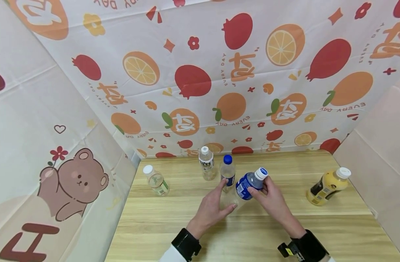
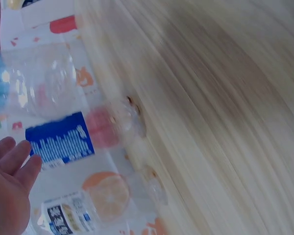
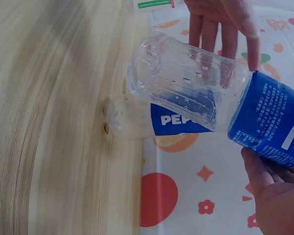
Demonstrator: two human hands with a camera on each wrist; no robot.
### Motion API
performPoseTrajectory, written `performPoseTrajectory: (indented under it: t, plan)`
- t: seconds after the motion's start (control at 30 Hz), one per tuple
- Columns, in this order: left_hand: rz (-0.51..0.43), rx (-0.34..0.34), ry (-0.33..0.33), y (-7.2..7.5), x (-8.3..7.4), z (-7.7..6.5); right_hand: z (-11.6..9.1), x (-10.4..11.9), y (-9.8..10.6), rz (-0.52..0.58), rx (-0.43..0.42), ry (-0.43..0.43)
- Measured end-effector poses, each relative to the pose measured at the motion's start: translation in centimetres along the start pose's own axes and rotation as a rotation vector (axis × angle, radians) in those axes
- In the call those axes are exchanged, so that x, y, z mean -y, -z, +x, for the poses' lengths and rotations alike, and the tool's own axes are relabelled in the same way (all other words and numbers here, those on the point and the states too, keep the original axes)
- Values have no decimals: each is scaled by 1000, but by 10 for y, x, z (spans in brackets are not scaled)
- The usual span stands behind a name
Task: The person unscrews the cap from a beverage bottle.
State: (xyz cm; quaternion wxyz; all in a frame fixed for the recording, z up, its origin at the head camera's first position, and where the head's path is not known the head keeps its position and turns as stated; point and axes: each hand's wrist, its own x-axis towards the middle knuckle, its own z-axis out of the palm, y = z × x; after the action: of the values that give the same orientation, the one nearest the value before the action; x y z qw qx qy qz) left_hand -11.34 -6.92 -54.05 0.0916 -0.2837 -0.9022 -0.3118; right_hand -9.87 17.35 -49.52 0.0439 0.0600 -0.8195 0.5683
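My right hand [image 1: 272, 200] grips a clear plastic bottle [image 1: 244, 187] with a blue label and white cap, near its label and neck. The bottle tilts, its base lifted off the table in the right wrist view; water drops cling inside. My left hand [image 1: 211, 207] has its fingers extended and spread beside that bottle's lower part, holding nothing. Just beyond its fingertips stands a Pepsi bottle [image 1: 227, 169] with a blue cap, partly hidden by the hand in the head view. In the left wrist view the fingers [image 2: 27, 171] overlap its blue label [image 2: 61, 142].
Left of the Pepsi bottle stands a white-capped clear bottle [image 1: 206, 163]. Another clear bottle [image 1: 156, 182] with a green-and-white label is farther left. A yellow bottle [image 1: 327, 187] stands at the right. A fruit-print cloth [image 1: 193, 80] hangs behind the wooden table [image 1: 147, 225].
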Motion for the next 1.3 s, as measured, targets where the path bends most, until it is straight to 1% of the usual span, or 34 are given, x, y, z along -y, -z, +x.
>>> performPoseTrajectory:
  t: [0.17, 0.37, 0.5, 0.67, 0.9, 1.13, 1.3]
  plan:
    - [-19, -20, -25, -6, -8, 7, 1, 0, -4, 13, -1, 7]
    - [-46, -18, 12, -12, -18, 15, 1, 3, -9, 25, 7, 15]
    - [-38, -29, 14, -14, -21, 18, 2, 3, -13, 41, 16, 12]
    - [-37, -45, 22, -15, -23, 20, 1, 4, -18, 60, 24, 14]
    - [-52, 0, 73, -16, -22, 20, -1, 3, -23, 58, 41, 10]
    - [-44, -6, 76, -17, -23, 19, -3, 3, -23, 37, 53, 1]
    - [-41, 11, 113, -16, -20, 17, -3, 5, -20, 0, 58, 1]
